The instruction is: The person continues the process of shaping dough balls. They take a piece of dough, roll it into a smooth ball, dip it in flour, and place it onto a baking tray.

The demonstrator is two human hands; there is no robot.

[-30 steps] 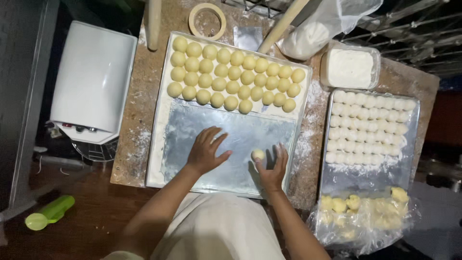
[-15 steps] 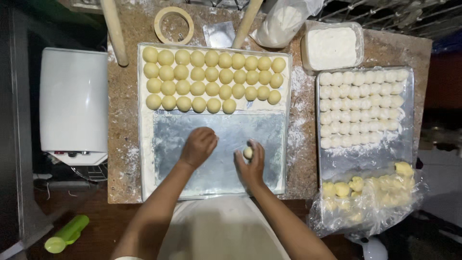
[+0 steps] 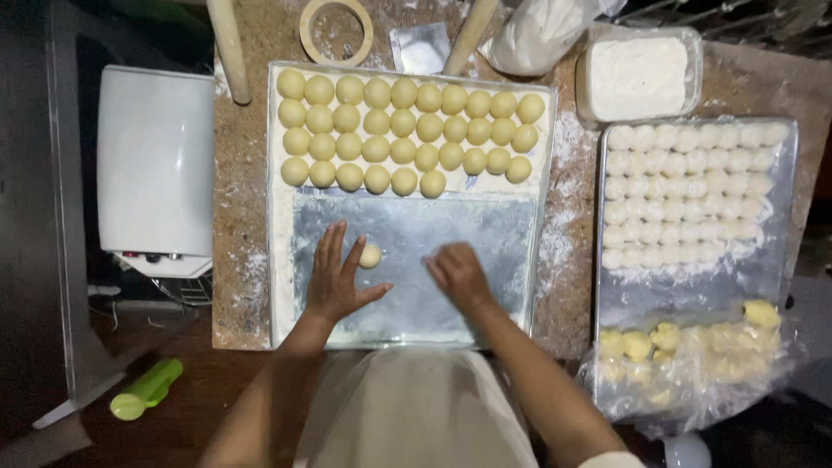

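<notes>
Since the last frame your left hand [image 3: 336,279] uncurled, now flat with fingers spread, a dough ball [image 3: 370,256] touching its index finger. Right hand [image 3: 457,273] cupped on the tray [image 3: 416,251]; contents can't tell.

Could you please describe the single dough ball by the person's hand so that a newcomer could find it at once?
Start at the middle tray, with rows of yellow balls across its far half. On its bare metal near half lies one dough ball, touching the left hand. It alone sits apart from the rows.
</notes>
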